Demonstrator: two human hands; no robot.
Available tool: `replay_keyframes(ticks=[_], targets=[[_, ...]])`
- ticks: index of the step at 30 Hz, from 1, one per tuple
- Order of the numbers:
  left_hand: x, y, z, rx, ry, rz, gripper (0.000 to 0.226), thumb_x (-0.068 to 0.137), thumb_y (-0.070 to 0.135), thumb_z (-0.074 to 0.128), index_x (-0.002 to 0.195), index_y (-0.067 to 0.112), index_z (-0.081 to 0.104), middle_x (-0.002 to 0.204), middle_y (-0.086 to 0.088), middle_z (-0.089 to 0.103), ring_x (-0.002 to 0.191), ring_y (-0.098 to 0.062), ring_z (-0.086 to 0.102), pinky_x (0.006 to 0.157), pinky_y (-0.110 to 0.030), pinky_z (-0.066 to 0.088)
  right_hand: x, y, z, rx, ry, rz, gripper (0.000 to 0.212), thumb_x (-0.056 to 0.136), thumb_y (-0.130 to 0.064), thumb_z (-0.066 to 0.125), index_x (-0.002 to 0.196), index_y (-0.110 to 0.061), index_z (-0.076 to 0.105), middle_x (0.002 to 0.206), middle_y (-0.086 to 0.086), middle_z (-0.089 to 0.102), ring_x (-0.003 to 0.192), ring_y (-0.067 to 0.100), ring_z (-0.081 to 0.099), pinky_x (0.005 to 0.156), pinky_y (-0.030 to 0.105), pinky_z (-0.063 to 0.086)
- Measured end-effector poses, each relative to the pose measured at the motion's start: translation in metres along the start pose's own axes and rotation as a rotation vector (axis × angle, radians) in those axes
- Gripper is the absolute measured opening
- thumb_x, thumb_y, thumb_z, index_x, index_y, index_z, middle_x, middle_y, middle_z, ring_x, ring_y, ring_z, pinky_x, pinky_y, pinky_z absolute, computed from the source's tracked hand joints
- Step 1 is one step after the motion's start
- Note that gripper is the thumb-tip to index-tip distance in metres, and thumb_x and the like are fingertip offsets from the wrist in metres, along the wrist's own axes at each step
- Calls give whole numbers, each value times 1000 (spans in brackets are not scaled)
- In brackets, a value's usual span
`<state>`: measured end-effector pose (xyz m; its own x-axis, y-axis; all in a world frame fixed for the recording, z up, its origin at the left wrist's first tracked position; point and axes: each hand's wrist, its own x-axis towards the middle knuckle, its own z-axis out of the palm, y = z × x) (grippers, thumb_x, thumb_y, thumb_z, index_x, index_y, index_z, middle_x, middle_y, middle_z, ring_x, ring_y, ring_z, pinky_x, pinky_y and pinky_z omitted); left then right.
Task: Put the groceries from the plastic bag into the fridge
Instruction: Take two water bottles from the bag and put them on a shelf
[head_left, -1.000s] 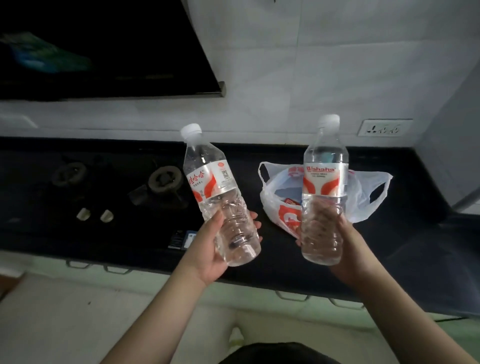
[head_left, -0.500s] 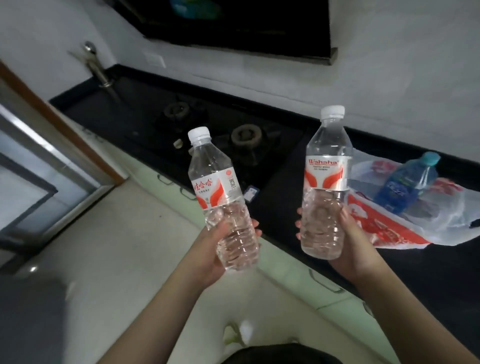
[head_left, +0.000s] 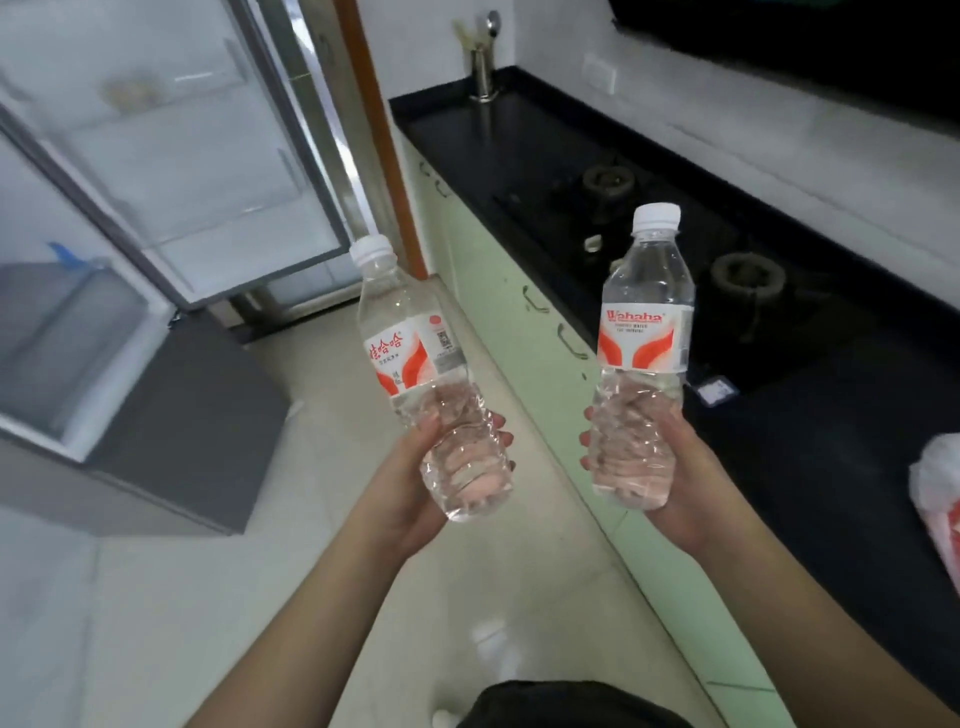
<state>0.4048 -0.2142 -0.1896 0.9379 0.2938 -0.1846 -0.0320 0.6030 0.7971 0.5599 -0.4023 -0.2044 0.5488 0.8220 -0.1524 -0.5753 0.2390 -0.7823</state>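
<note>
My left hand grips the lower body of a clear water bottle with a white cap and red-and-white label, tilted slightly left. A second, upright bottle of the same kind is held by my right hand, fingers wrapped round its base. Both bottles hang over the floor beside the counter. Only a corner of the white and red plastic bag shows at the right edge on the black counter. At the left stands the fridge, open, with its glass-fronted door swung out.
A gas hob with two burners is set in the counter. A tap stands at the far end. Pale green cabinet fronts run under the counter. Light floor tiles lie between counter and fridge.
My view has swung left, away from the bag toward the fridge. Both hands keep their bottles in the same grip. The bag has slid to the right edge of view.
</note>
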Motion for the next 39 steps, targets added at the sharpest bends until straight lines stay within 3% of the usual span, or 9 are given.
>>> replay_keyframes(ticks=[4, 10, 17, 20, 22, 28, 33, 36, 39], targets=[[-47, 35, -52, -1, 44, 84, 58, 54, 57, 87, 95, 17, 77, 94, -5, 73, 88, -21, 70, 88, -42, 53, 33, 43, 65, -18, -72, 98, 71, 51, -62, 86, 102, -14, 73, 95, 8, 72, 84, 23, 71, 77, 37, 58], [-113, 73, -124, -85, 198, 204, 64, 47, 52, 92, 95, 12, 77, 95, -9, 73, 90, -23, 71, 84, -42, 58, 74, 102, 154, -22, -207, 220, 97, 52, -60, 86, 125, -5, 53, 100, 11, 68, 87, 25, 70, 77, 38, 57], [-164, 94, -192, -106, 371, 334, 83, 59, 49, 89, 117, 0, 57, 104, -16, 68, 96, -29, 68, 85, -48, 56, 111, 144, 224, -128, -400, 312, 85, 51, -63, 84, 111, -6, 64, 94, 11, 71, 82, 24, 71, 74, 35, 57], [-169, 91, -213, -127, 428, 343, 67, 70, 44, 82, 116, 0, 58, 104, -15, 67, 95, -29, 68, 84, -47, 55, 130, 150, 241, -203, -468, 313, 87, 49, -65, 85, 110, -6, 65, 91, 9, 71, 80, 22, 70, 73, 33, 57], [-167, 93, -222, -132, 460, 336, 63, 73, 44, 80, 115, 1, 59, 105, -16, 66, 94, -29, 67, 83, -47, 54, 146, 155, 249, -243, -495, 297, 88, 49, -64, 86, 113, -7, 63, 92, 8, 72, 82, 22, 70, 76, 35, 57], [-132, 128, -247, 6, 548, 361, 95, 58, 53, 88, 124, -4, 51, 108, -19, 65, 96, -32, 66, 88, -48, 54, 213, 165, 255, -258, -572, 368, 83, 56, -62, 84, 113, -6, 62, 93, 10, 68, 82, 24, 68, 75, 34, 56], [-73, 157, -259, -11, 623, 383, 93, 58, 51, 89, 125, -1, 51, 108, -17, 66, 98, -31, 67, 91, -50, 52, 279, 156, 257, -336, -659, 383, 66, 65, -63, 78, 102, -10, 65, 87, 18, 53, 75, 30, 53, 72, 40, 46], [-42, 174, -265, 1, 671, 397, 89, 59, 51, 89, 123, 0, 53, 108, -18, 66, 98, -32, 67, 89, -49, 53, 316, 148, 257, -313, -689, 424, 74, 62, -64, 78, 107, -7, 63, 96, 23, 48, 84, 39, 44, 78, 49, 38], [-18, 189, -273, -9, 701, 429, 86, 60, 50, 88, 122, 2, 55, 108, -19, 67, 98, -33, 67, 87, -47, 54, 354, 143, 259, -372, -707, 440, 85, 56, -66, 81, 112, -6, 62, 93, 20, 56, 85, 35, 54, 82, 49, 43]])
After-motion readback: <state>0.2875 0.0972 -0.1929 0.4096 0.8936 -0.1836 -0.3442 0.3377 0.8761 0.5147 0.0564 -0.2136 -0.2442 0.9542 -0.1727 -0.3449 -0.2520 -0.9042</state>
